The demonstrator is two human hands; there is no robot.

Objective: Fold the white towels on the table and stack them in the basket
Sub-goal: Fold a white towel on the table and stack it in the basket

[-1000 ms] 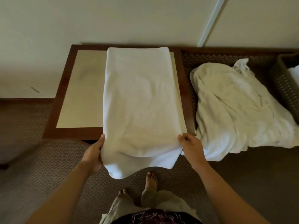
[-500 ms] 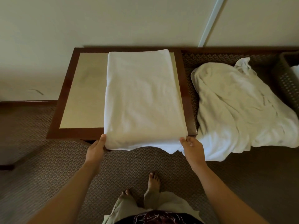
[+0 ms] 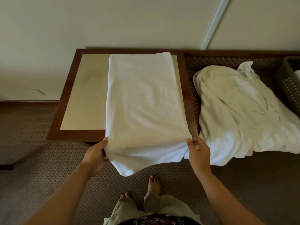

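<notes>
The soft white towel [image 3: 144, 101] lies as a long rectangle on the wooden table [image 3: 84, 95], its long axis pointing away toward the wall; its near end hangs over the edge; the left hand [image 3: 95, 155] and the right hand [image 3: 198, 153] each pinch a near corner; the woven basket [image 3: 290, 85] is cut off at the right, beside a crumpled towel pile [image 3: 243, 111] on the carpet.

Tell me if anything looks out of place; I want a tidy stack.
The crumpled towel pile lies unfolded on the carpet right of the table, not on it. The towel both hands hold sags off the table's near edge.
</notes>
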